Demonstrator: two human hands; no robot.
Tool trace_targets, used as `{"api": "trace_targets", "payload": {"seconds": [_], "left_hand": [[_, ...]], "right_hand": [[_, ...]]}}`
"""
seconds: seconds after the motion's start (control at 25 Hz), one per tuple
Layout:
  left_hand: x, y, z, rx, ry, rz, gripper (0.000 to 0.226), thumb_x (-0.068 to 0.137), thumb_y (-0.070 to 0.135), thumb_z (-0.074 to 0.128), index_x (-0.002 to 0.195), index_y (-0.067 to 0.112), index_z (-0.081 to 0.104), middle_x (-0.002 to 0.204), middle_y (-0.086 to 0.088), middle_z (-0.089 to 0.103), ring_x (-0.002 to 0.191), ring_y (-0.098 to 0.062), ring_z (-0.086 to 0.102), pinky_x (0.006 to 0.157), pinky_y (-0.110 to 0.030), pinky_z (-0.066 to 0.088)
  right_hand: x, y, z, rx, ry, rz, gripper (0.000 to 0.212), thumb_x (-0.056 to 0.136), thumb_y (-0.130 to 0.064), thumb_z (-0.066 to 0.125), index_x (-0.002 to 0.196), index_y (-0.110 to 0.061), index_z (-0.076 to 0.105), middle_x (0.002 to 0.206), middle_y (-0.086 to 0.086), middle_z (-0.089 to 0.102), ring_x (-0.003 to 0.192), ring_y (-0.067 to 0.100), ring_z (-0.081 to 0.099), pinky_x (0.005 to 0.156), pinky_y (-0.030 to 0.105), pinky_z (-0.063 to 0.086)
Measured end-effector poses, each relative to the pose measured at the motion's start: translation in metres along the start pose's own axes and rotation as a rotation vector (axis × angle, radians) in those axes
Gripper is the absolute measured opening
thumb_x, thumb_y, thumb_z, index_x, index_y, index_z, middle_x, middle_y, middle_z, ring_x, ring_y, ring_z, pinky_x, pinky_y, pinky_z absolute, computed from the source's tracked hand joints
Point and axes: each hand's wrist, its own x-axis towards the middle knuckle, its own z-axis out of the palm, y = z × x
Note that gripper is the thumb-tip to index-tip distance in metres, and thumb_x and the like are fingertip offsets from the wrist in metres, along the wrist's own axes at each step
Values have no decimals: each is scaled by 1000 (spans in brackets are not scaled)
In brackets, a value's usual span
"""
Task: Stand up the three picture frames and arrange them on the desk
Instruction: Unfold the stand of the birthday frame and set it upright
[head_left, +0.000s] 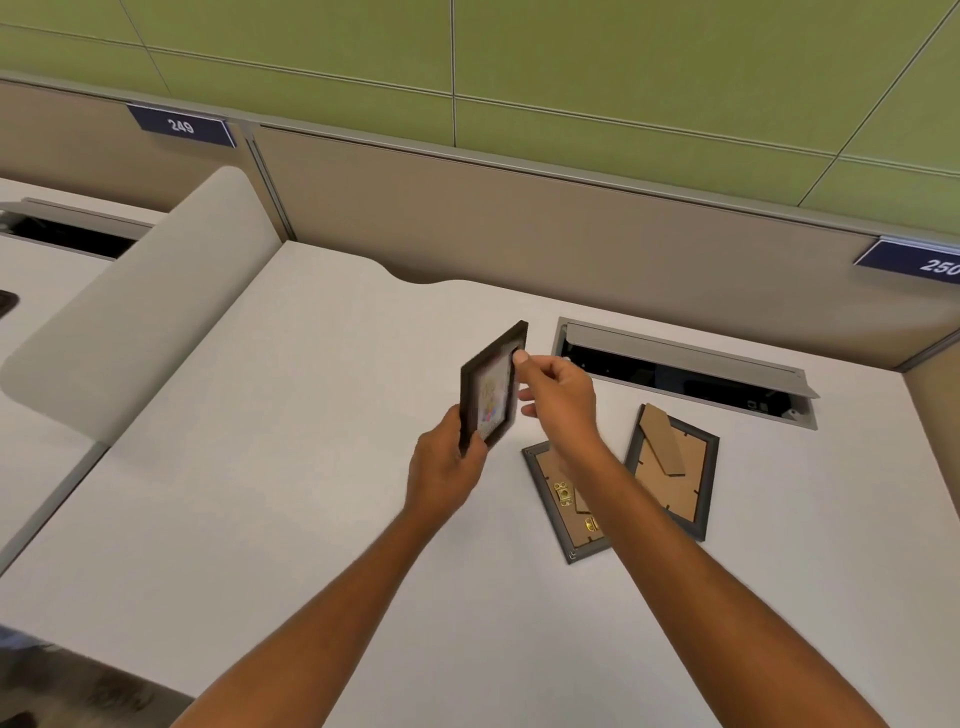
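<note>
A dark picture frame (491, 389) with a pale picture is lifted above the white desk (291, 467), tilted on edge. My left hand (447, 465) grips its lower left corner. My right hand (558, 397) pinches its upper right edge between thumb and fingers. Two more frames lie face down on the desk to the right. The nearer grey frame (563, 504) shows brass clips on its brown backing and is partly hidden by my right forearm. The farther grey frame (672, 470) has its cardboard stand flap showing.
An open cable tray (685, 371) with a raised lid is set into the desk behind the frames. A beige partition (519, 228) runs along the back. A rounded divider panel (140, 306) borders the desk on the left, with a neighbouring desk beyond it.
</note>
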Motion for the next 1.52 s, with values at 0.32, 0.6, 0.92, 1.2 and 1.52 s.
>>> {"api": "trace_targets", "payload": {"seconds": [0.32, 0.6, 0.92, 1.2, 1.52], "left_hand": [[3, 8, -23, -690, -241, -231, 35, 108, 12, 66, 138, 29, 65, 132, 6, 80, 120, -17, 78, 84, -32, 68], [3, 11, -32, -754, -296, -275, 32, 108, 22, 66, 139, 28, 66, 128, 6, 82, 116, -20, 79, 81, -34, 69], [-2, 11, -35, -646, -317, -320, 30, 108, 30, 67, 137, 29, 67, 124, 7, 83, 112, -17, 81, 85, -36, 69], [-3, 11, -31, -563, -175, -364, 20, 109, 37, 61, 125, 31, 72, 111, 14, 84, 102, -8, 82, 73, -19, 65], [-1, -1, -36, -524, -157, -366, 14, 111, 38, 59, 120, 40, 69, 109, 19, 83, 104, -5, 81, 76, -21, 66]], "right_hand": [[28, 14, -43, -99, -41, 68, 30, 107, -45, 64, 120, -19, 73, 116, 0, 78, 113, 23, 73, 89, 40, 61], [11, 27, -48, -60, -224, 284, 64, 106, -72, 37, 110, -25, 81, 100, 0, 87, 86, 22, 86, 71, 35, 67], [1, 42, -48, 4, -227, 318, 65, 103, -74, 37, 118, -27, 80, 107, 2, 87, 91, 26, 86, 79, 42, 70], [-3, 48, -45, 1, -239, 315, 68, 100, -77, 38, 121, -28, 79, 111, 2, 86, 96, 27, 85, 95, 57, 66], [-4, 55, -34, 23, -255, 324, 62, 103, -75, 37, 121, -30, 76, 106, -2, 87, 93, 23, 85, 83, 43, 67]]}}
